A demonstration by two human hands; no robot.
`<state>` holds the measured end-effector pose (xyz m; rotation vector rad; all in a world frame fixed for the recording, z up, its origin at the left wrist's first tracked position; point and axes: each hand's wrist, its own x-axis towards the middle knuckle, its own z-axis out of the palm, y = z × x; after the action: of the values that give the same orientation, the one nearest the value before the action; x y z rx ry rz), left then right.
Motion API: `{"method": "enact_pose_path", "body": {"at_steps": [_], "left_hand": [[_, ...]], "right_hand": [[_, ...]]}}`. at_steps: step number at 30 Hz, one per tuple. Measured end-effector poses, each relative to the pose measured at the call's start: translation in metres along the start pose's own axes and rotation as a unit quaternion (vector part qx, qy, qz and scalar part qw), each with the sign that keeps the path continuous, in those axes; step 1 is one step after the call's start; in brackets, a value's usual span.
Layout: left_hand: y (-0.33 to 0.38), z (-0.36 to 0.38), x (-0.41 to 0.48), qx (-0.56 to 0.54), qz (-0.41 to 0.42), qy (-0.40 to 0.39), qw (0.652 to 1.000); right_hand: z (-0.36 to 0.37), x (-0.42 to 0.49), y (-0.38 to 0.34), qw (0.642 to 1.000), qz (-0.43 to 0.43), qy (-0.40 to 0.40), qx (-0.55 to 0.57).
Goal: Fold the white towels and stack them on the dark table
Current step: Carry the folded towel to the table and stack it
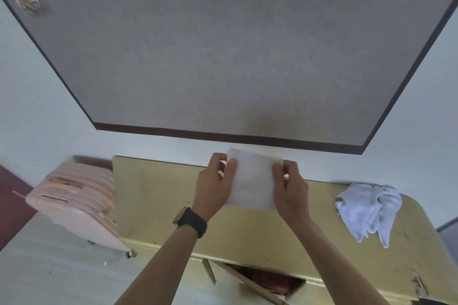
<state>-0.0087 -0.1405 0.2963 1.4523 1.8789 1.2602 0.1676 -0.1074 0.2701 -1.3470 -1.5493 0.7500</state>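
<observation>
I hold a folded white towel (253,181), a flat rectangle, in the air above the far edge of a yellow wooden surface (158,195). My left hand (216,186) pinches its left edge, thumb on top. My right hand (290,187) pinches its right edge the same way. A crumpled white towel (369,208) lies on the yellow surface to the right. The dark table (235,52) with its grey-brown top and dark rim fills the upper part of the view, beyond the held towel.
A pink ribbed case (76,200) stands on the floor left of the yellow surface. A small cluttered item (31,2) lies near the dark table's far left corner. Below the yellow top an open compartment (272,282) shows something reddish inside.
</observation>
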Motion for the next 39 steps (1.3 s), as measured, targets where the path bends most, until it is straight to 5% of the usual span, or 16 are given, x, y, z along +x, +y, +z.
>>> {"method": "enact_pose_path", "body": {"at_steps": [7, 13, 19, 27, 33, 39], "left_hand": [[0.016, -0.034, -0.052, -0.018, -0.05, 0.124, 0.991], [-0.013, -0.107, -0.159, -0.048, -0.137, 0.274, 0.951], [-0.027, -0.239, -0.317, -0.024, -0.197, 0.467, 0.862], [-0.015, -0.378, -0.587, 0.04, -0.241, 0.682, 0.69], [-0.012, -0.461, -0.774, 0.099, -0.277, 0.742, 0.603], [-0.021, -0.545, -0.897, 0.116, -0.3, 0.763, 0.561]], "right_hand": [[-0.002, -0.004, -0.044, 0.992, -0.095, -0.078, 0.021], [0.062, -0.077, -0.093, 0.957, -0.128, -0.253, 0.065], [0.151, -0.232, -0.19, 0.873, -0.195, -0.417, 0.159], [0.197, -0.519, -0.327, 0.699, -0.295, -0.599, 0.258], [0.208, -0.732, -0.393, 0.612, -0.314, -0.658, 0.306], [0.224, -0.879, -0.453, 0.562, -0.315, -0.693, 0.326]]}}
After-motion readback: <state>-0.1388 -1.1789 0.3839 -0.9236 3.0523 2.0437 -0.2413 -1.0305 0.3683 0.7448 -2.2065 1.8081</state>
